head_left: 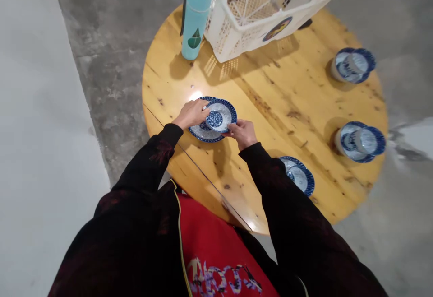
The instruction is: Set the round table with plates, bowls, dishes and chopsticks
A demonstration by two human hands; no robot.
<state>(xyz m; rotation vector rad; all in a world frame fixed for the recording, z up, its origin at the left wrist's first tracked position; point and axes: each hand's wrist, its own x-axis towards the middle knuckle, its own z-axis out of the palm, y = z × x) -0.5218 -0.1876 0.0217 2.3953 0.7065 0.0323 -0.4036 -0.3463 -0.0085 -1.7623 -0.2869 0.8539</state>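
Note:
A small blue-and-white patterned bowl [221,115] is tilted between my hands above a larger blue-rimmed plate [207,137] on the wooden table. My left hand [193,113] is closed at the bowl's left rim, its fingertips curled over the edge. On the lower right side of the rim, my right hand [242,132] pinches the bowl between thumb and fingers. The bowl covers much of the plate beneath it, and I cannot tell whether the two touch.
Behind my hands, a turquoise bottle [195,21] stands beside a white plastic basket [233,46] holding thin sticks. Blue-and-white dishes with cups [353,65] [361,142] sit along the right edge of the round table [267,121]. My right sleeve partly hides another dish [306,177].

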